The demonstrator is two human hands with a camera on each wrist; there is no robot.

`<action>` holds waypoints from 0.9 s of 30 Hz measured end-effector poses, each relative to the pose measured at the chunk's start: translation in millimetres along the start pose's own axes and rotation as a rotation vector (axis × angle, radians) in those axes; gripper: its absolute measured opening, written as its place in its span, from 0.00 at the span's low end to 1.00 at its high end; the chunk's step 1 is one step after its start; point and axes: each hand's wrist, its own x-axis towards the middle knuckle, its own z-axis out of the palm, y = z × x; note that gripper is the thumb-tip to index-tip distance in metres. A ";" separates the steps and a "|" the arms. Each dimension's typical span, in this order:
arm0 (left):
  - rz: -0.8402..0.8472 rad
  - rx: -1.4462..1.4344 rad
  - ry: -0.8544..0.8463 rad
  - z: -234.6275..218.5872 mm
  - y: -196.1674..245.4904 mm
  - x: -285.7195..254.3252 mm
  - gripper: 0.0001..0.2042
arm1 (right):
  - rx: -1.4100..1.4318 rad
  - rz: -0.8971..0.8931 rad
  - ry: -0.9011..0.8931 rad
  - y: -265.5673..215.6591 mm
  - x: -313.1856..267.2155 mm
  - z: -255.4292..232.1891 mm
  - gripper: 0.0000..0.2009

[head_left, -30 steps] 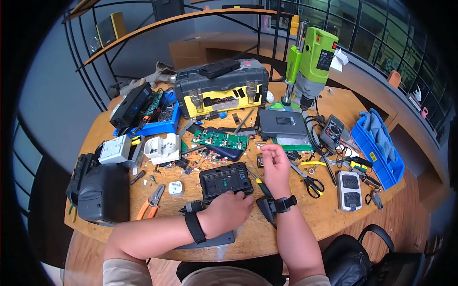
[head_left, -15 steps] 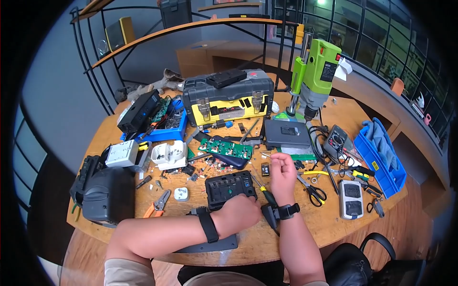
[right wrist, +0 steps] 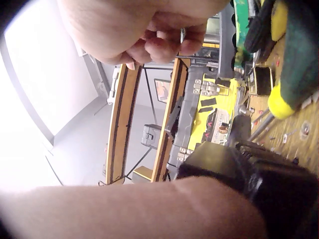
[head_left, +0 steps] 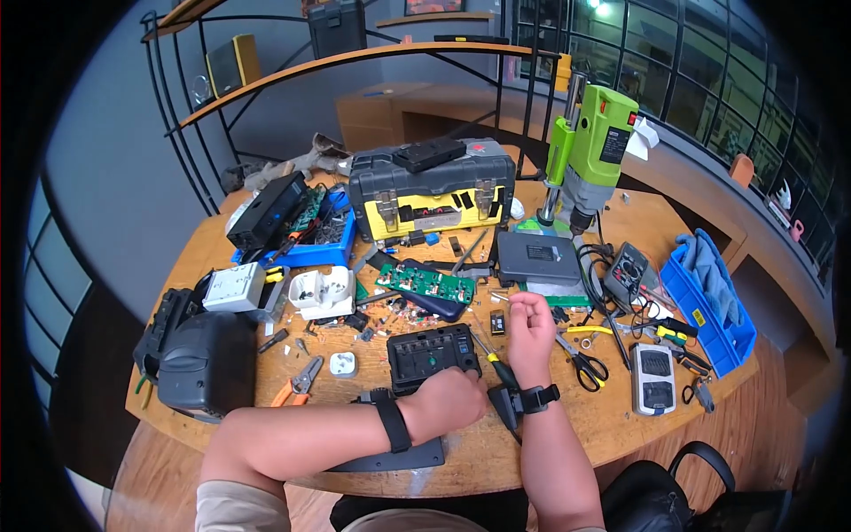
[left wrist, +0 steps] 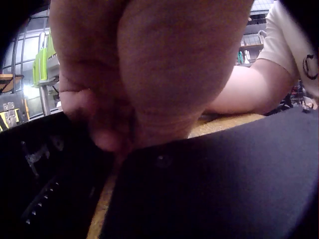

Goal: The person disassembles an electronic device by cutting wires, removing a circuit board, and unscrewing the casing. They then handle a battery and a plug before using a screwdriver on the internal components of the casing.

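Between the forearms lies an open black casing (head_left: 432,350), with round posts along its upper part. My left hand (head_left: 446,401) is at the casing's front right corner, knuckles up; in the left wrist view, its fingers (left wrist: 107,139) curl down beside a dark edge, and whether they grip anything is hidden. My right hand (head_left: 532,341) is raised to the right of the casing with curled fingers. A tiny shiny piece (right wrist: 183,34) shows between those fingers in the right wrist view. Beside the right wrist lies a yellow-and-black screwdriver (head_left: 498,365).
A green circuit board (head_left: 425,282) and loose bits lie behind the casing. Farther back stand a toolbox (head_left: 434,208) and green drill press (head_left: 598,142). Orange-handled cutters (head_left: 297,383) lie left, scissors (head_left: 585,365) right. A dark flat panel (head_left: 399,457) lies at the front edge.
The head view has shifted, so the table sits lower in the picture. My left hand has moved slightly right along the casing's front. My right hand remains raised beside it.
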 end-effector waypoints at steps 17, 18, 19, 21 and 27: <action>-0.644 -0.364 0.213 -30.4 -79.7 -148.8 0.06 | -0.010 0.000 -0.031 5.0 -1.6 1.9 0.04; -0.655 -0.360 0.196 -29.1 -82.8 -153.0 0.06 | -0.016 0.001 -0.031 4.4 -1.3 1.6 0.04; -0.664 -0.355 0.180 -27.6 -84.6 -155.2 0.07 | 0.012 0.017 -0.039 4.1 -2.1 0.3 0.05; -0.676 -0.362 0.169 -23.9 -86.5 -155.7 0.07 | 0.011 0.019 -0.042 5.5 -1.7 -0.3 0.05; -0.642 -0.343 0.165 -13.1 -91.5 -146.0 0.08 | 0.003 0.019 -0.040 8.5 -1.1 -2.0 0.04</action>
